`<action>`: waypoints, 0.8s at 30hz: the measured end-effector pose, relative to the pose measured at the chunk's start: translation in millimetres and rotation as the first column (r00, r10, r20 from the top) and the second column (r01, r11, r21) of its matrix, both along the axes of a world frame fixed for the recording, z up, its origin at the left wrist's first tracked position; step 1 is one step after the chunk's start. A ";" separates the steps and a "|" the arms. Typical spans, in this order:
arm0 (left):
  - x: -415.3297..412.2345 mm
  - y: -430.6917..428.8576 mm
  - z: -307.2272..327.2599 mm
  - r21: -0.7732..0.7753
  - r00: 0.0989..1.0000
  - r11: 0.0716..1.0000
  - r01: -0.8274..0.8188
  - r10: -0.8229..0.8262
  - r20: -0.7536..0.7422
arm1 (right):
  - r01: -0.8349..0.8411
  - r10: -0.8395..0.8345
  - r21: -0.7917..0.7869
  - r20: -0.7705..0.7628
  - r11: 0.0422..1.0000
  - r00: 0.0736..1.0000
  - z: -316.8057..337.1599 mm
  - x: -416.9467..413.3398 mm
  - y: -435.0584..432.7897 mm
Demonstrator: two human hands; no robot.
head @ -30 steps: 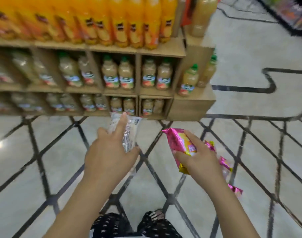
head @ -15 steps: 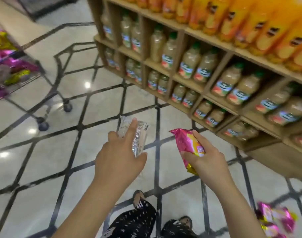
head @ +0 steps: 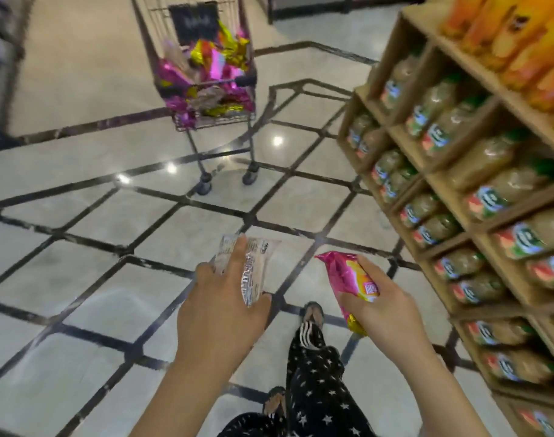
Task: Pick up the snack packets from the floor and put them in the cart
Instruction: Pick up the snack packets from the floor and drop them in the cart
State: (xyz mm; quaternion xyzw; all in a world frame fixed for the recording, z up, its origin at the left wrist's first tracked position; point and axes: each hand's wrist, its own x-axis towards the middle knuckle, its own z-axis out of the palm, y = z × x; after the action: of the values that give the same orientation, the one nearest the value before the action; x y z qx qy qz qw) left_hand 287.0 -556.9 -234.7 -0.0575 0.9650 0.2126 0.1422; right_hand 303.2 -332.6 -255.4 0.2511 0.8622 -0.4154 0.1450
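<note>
Head view. The floor [head: 111, 294] is pale polished tile with dark inlaid lines and fills the left and centre of the frame. A broad stretch of it lies open between the hands at lower centre and the cart [head: 219, 120] at upper centre. The cart stands on its wheels, well apart from both hands. Its basket is heaped with pink and gold packets [head: 206, 67], blurred in detail. A wooden shelf unit [head: 408, 138] stocked with bottles [head: 490, 200] runs down the right edge of the frame. Its near corner sits to the right of the cart, with a strip of floor between them. A blurred dark fixture borders the upper left edge.

The clear packet [head: 255, 272] is at lower centre, off the floor. Its long axis runs roughly up the frame, with the far end toward the cart. The pink packet [head: 345, 279] is just to its right, apart from it. Its axis runs diagonally and its crimped end points to the upper left.

The left hand [head: 219, 313] shows its back. One finger lies along the clear packet, and the thumb is clamped at its lower right edge. The right hand [head: 386, 313] has its fingers curled round the lower half of the pink packet. Both forearms reach up from the bottom edge. A leg in star-patterned trousers [head: 313, 373] shows between them.
</note>
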 end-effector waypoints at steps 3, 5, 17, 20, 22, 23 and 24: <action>-46.1 -7.1 -3.6 0.015 0.996 0.996 -0.087 0.087 0.011 | -0.095 0.095 0.011 0.018 0.995 0.995 -5.0 -64.0 -6.5; -83.8 -7.7 -7.4 0.021 0.991 0.991 -0.133 0.133 0.012 | -0.145 0.145 0.020 0.016 0.989 0.989 -7.8 -111.8 -6.3; -299.8 -0.7 -4.7 0.102 0.937 0.931 -0.349 0.346 0.049 | -0.346 0.346 0.028 0.013 0.938 0.938 10.0 -378.3 -33.8; -335.9 -14.6 -9.5 0.108 0.922 0.916 -0.387 0.385 0.044 | -0.369 0.369 0.009 0.009 0.930 0.930 8.0 -422.6 -53.1; -361.1 -29.5 -13.6 0.108 0.916 0.910 -0.401 0.400 0.031 | -0.381 0.380 0.006 0.031 0.925 0.924 4.5 -448.8 -69.1; -374.5 -38.5 -15.6 0.107 0.916 0.909 -0.402 0.401 0.030 | -0.383 0.382 0.007 0.042 0.924 0.923 2.3 -462.1 -77.8; -388.6 -48.7 -18.3 0.106 0.916 0.910 -0.401 0.400 0.030 | -0.379 0.378 0.006 0.047 0.926 0.925 -0.2 -475.6 -86.7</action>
State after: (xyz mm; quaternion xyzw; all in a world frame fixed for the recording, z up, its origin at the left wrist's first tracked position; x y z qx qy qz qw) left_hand -101.6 -605.6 -253.0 -0.2467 0.9190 0.2900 0.1024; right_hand -172.4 -419.2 -255.6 0.0905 0.8940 -0.3677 0.2398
